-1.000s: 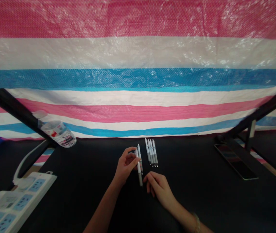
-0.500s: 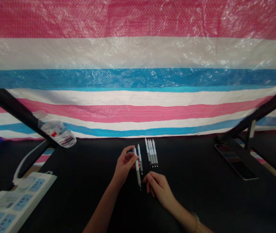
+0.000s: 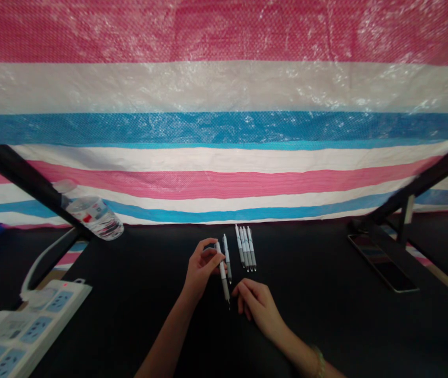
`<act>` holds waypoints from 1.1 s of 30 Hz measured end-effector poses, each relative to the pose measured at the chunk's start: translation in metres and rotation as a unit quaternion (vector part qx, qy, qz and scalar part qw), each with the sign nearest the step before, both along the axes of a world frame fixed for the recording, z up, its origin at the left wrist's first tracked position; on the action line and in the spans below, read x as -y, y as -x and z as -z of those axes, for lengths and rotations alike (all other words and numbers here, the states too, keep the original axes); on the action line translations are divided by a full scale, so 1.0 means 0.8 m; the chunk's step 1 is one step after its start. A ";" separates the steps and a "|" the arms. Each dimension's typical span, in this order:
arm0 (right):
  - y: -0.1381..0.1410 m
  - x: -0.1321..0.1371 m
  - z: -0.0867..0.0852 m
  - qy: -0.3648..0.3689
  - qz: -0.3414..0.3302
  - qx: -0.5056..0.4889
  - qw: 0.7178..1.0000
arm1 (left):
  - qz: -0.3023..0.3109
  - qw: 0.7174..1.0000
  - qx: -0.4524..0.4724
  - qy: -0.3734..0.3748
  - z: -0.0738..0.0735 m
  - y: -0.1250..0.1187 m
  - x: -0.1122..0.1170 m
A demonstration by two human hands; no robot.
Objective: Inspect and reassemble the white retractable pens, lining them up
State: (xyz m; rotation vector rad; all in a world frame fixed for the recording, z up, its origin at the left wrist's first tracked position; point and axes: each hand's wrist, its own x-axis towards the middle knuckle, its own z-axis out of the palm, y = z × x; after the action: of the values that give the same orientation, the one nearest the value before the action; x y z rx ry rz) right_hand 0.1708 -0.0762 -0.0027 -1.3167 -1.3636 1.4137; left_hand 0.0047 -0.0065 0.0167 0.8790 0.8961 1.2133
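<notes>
My left hand (image 3: 203,268) grips a white pen with a grey lower barrel (image 3: 221,268) between thumb and fingers. The pen slants, its thin dark tip pointing toward me. Just behind it, a similar white pen (image 3: 227,257) lies on the black table (image 3: 137,315), close to my fingertips. To the right of that, several matching pens (image 3: 246,249) form a side-by-side row. My right hand (image 3: 256,303) rests on the table beside the held pen's tip, fingers curled inward; nothing shows in them.
A clear plastic bottle (image 3: 100,218) leans by the black frame bar (image 3: 27,181) at left. Nearer on that side is a white power strip (image 3: 39,325) with a plug and cable. A phone (image 3: 383,262) lies at right. A striped plastic sheet (image 3: 224,184) hangs behind the table.
The pen in my left hand has shifted very slightly downward and its tip shows a little differently. My right hand and the other pens stay where they were.
</notes>
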 end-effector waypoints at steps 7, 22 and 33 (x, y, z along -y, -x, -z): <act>0.001 0.001 -0.003 -0.004 0.006 -0.016 1.000 | -0.018 1.000 -0.018 -0.009 -0.001 0.000 0.000; -0.008 0.000 -0.014 -0.091 -0.009 0.097 0.991 | -0.138 0.951 -0.240 -0.140 0.015 0.001 -0.004; -0.029 -0.029 0.009 -0.402 -0.051 0.486 0.774 | -0.078 0.960 -0.234 -0.136 0.022 -0.004 -0.002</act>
State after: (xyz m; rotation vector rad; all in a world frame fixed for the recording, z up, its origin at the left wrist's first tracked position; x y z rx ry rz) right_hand 0.1937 -0.0532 -0.0099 -1.3563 -2.3497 -0.0467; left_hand 0.0078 -0.0047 -0.0006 1.3756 1.2109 1.3068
